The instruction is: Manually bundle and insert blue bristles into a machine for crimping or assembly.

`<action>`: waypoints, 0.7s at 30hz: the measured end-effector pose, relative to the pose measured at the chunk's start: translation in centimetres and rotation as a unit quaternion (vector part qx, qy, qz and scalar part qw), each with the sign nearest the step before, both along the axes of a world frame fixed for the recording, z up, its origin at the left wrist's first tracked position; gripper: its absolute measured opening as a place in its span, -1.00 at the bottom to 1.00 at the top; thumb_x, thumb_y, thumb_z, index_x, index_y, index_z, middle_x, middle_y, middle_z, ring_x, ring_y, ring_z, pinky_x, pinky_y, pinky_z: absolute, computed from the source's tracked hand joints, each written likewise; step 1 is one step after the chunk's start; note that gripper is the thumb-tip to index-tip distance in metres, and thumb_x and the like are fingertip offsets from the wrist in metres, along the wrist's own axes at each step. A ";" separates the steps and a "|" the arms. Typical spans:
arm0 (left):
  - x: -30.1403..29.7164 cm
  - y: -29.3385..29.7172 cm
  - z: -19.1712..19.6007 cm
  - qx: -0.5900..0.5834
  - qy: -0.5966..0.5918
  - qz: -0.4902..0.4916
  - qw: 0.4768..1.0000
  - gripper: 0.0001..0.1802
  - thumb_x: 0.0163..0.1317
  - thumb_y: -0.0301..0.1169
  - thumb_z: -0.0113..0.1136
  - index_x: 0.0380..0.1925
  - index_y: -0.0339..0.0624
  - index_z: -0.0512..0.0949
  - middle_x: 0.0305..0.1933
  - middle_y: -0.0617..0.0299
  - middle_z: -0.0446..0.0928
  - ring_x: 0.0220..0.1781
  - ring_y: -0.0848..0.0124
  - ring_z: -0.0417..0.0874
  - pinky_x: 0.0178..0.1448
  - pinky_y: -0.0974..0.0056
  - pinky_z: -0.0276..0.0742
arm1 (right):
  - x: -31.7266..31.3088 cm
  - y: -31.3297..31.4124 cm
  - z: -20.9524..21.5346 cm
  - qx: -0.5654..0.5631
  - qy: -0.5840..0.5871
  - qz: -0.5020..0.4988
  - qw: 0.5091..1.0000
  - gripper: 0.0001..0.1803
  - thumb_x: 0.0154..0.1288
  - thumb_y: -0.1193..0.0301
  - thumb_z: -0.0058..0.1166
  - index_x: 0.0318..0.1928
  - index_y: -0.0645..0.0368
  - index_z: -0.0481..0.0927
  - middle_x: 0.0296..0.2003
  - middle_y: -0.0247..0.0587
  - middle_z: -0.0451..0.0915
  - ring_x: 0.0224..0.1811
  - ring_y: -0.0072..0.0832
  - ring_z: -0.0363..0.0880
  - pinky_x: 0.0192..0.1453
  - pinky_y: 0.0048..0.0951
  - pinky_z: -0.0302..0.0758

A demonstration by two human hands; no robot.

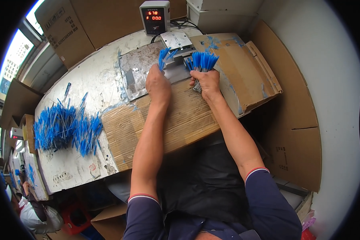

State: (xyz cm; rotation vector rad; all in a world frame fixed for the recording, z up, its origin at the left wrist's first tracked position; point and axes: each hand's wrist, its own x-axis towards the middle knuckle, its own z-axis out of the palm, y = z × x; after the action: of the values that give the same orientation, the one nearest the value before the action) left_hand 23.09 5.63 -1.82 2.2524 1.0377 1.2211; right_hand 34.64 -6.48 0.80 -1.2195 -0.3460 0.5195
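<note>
My right hand (207, 83) is closed round a thick bundle of thin wire brushes (204, 60). Their blue ends point up and away, and the bare wire stems stick out below my fist. A few more blue brushes (163, 58) rise from my left hand (159, 85), whose fingers are closed on them; the fingertips are partly hidden. Between and just beyond both hands sits a small metal fixture (178, 72) with a bright plate (176, 40) on top. A large loose heap of the same brushes (56, 126) lies at the left of the table.
Flattened cardboard (180, 116) covers the near table edge under my forearms. A cardboard box (248, 72) stands at the right. At the back is a counter box with a red display (155, 18) and black cables. A pen (67, 91) lies near the heap. Another person (36, 212) sits at far left.
</note>
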 end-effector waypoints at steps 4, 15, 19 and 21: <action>0.0 0.0 0.0 -0.024 -0.067 0.010 0.997 -0.86 0.33 -0.57 0.11 -0.14 -0.19 0.54 -0.31 0.05 0.66 -0.24 0.01 0.71 -0.15 -0.03 0.52 | 0.3 1.0 -0.1 -0.098 -0.008 0.006 0.995 -0.91 0.09 0.65 0.30 -0.47 0.35 0.63 -0.58 -0.20 0.61 -0.64 -0.44 0.60 -0.61 -0.43 0.57; -0.2 0.2 -0.3 -0.031 -0.082 0.014 0.996 -0.86 0.35 -0.54 0.11 -0.12 -0.17 0.53 -0.30 0.10 0.69 -0.21 0.02 0.72 -0.15 -0.03 0.52 | -0.4 3.2 -0.2 -0.166 -0.105 -0.077 0.978 -0.83 -0.02 0.64 0.23 -0.68 0.42 0.59 -0.68 -0.18 0.59 -0.71 -0.41 0.62 -0.63 -0.37 0.58; 0.0 0.3 -0.3 -0.011 -0.113 0.009 0.994 -0.83 0.32 -0.56 0.13 -0.10 -0.19 0.54 -0.29 0.06 0.69 -0.19 0.01 0.71 -0.14 -0.05 0.52 | 0.0 3.8 -0.3 -0.165 -0.105 -0.070 0.978 -0.81 -0.02 0.64 0.25 -0.69 0.44 0.58 -0.68 -0.14 0.61 -0.71 -0.40 0.63 -0.62 -0.38 0.59; -0.1 0.1 -0.2 -0.004 -0.125 0.008 0.992 -0.82 0.30 -0.57 0.14 -0.10 -0.20 0.54 -0.28 0.03 0.69 -0.19 -0.01 0.70 -0.14 -0.06 0.51 | 0.0 4.0 -0.2 -0.181 -0.104 -0.067 0.976 -0.85 0.07 0.69 0.30 -0.57 0.43 0.60 -0.61 -0.09 0.60 -0.68 -0.38 0.59 -0.66 -0.40 0.57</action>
State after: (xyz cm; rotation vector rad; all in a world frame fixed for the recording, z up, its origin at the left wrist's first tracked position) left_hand 23.01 5.75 -2.01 2.0238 0.9636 1.4580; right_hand 34.60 -2.46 0.60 -1.6456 -0.3511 0.3456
